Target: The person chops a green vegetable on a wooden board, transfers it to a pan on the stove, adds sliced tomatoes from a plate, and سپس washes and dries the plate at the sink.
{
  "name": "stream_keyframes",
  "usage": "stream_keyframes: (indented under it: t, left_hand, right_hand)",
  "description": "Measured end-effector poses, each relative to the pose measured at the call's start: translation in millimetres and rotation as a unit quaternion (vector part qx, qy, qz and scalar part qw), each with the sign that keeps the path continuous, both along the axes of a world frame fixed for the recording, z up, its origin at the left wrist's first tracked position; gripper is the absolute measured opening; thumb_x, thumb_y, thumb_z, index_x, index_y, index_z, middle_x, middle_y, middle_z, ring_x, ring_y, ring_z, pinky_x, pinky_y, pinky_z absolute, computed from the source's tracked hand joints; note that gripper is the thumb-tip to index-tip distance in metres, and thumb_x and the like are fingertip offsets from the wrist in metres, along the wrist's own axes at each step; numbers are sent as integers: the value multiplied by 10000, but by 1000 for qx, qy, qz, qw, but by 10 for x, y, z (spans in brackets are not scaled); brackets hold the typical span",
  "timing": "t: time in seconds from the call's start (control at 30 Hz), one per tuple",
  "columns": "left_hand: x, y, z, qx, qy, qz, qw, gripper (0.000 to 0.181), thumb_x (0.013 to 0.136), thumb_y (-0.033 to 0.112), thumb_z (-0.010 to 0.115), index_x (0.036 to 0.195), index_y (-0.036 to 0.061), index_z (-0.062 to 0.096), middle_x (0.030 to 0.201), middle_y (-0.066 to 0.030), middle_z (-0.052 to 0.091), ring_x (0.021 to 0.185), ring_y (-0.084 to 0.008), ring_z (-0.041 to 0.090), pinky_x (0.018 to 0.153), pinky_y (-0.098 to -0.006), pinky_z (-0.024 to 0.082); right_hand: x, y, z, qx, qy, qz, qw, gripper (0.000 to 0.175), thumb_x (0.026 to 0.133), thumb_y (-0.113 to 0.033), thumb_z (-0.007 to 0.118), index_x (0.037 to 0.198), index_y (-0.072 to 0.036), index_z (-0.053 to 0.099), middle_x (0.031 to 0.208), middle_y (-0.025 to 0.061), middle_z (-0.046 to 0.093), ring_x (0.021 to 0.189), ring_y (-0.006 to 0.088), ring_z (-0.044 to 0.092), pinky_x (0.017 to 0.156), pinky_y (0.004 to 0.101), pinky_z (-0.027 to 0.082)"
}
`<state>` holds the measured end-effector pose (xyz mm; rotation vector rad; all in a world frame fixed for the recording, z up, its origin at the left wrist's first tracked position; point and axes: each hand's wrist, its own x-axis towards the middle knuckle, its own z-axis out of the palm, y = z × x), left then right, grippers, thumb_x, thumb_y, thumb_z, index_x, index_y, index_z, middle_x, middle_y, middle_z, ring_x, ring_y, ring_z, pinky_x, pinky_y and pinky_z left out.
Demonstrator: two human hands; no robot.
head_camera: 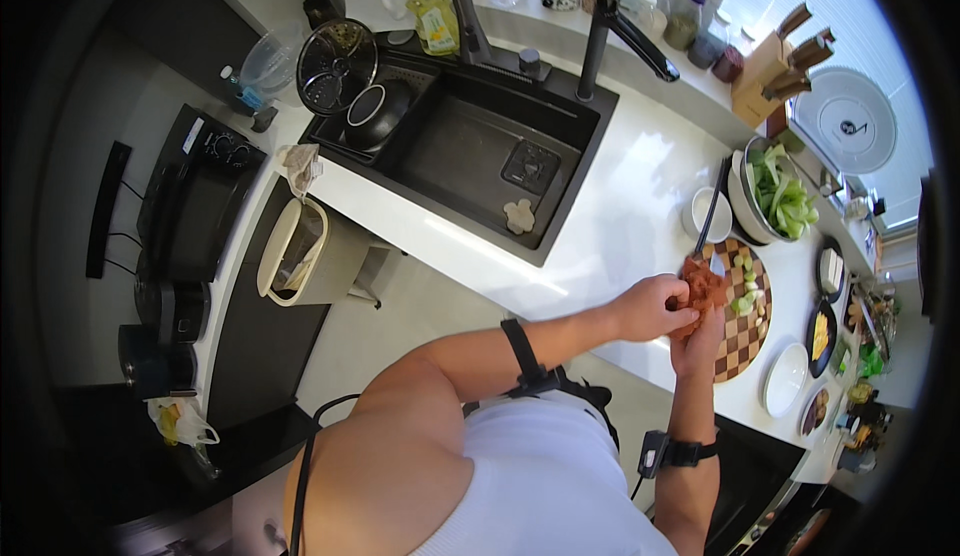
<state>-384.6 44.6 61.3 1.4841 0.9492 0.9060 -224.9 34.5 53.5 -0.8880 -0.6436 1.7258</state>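
Both my left hand [651,308] and my right hand [699,340] grip a crumpled, reddish soft thing [703,286]; I cannot tell whether it is a bag or food. They hold it over the left edge of a round checkered wooden cutting board [733,359]. Cut pale-green vegetable pieces [744,303] and small pale pieces lie on the board. Part of a knife blade [718,264] shows beside the reddish thing. Beyond the board stands a small white bowl [697,214], with dark chopsticks [711,214] across it. Leafy greens [780,192] fill a larger bowl next to it.
A black sink [465,158] with a tall faucet [596,53] lies to the left. A knife block [761,79] and jars [686,21] line the sill. Right of the board are a white oval dish [786,379] and dark plates of food [821,334]. A trash bin [341,256] stands below the counter.
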Motion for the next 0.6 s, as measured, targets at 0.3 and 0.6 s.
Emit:
stream_keyframes:
  t: [0.3,0.6]
  left_hand:
    - [221,-35,21,-10,-129,178,976,250,995,269,614,1038,36,533,986,-77,554,862,-164,555,811,-317,476]
    - [159,273,60,-97,-342,47,934,257,1064,223,485,1192,19,575,1098,-50,612,977,-92,561,859,-236,477]
  right_hand:
    - [-526,-111,522,24,-80,-96,992,257,1040,-176,513,1249,-30,552,1146,57,624,1016,129,615,850,244,505]
    - [-532,22,531,-25,-138,-76,987,282,1008,-162,558,1241,-4,563,1120,68,652,990,152,643,838,270,527]
